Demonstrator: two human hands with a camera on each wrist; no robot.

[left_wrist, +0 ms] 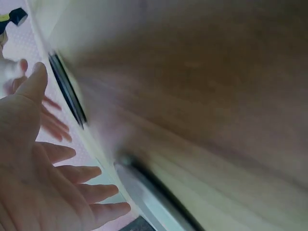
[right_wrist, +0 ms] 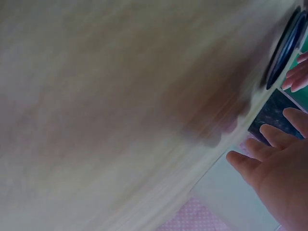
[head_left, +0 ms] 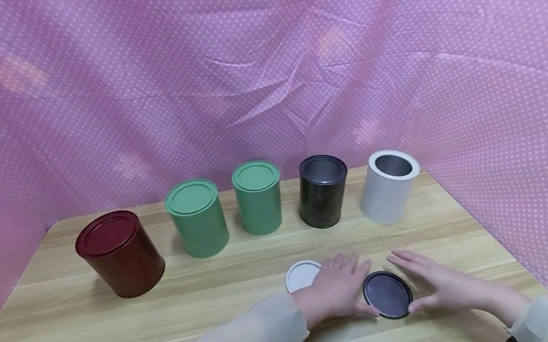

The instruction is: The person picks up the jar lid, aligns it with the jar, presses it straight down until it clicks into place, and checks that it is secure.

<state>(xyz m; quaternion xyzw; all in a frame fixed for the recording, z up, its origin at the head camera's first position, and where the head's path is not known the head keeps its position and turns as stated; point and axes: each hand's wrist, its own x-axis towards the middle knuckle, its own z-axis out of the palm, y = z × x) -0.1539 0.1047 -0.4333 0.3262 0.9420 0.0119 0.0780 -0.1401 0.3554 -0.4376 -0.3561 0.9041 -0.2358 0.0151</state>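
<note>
Dark, near-black round lid [head_left: 388, 295] lies on the wood-grain tabletop [head_left: 193, 307] between the two hands, near edge of the work area, well in front of the lidless dark can [head_left: 321, 204]. Left hand [head_left: 336, 288] spread, fingers fanned, nothing pinched; right hand [head_left: 440, 286] spread too, thumb apart from the fingers, also empty. Both thumbs sit close to the lid's rim, contact can't be told. White round lid [head_left: 301, 275] is partly hidden by the left hand in the head view; in the left wrist view it lies below the fingertips. Step in hand looks like getting hold of the dark lid. To do it well: bring fingers and thumbs in low at opposite sides of the rim, evenly, so it doesn't skate off across the wood. It's thin and lies low, so flat fingers would probably just slide over the top; better to hook the edge with fingertips, tip one side up, then pinch the rim. Watch the left palm and sleeve, they could drag the white lid along. If it's meant for the dark can, keep it level and clear of the white can [head_left: 388, 193], then seat it square and press evenly around the rim
</note>
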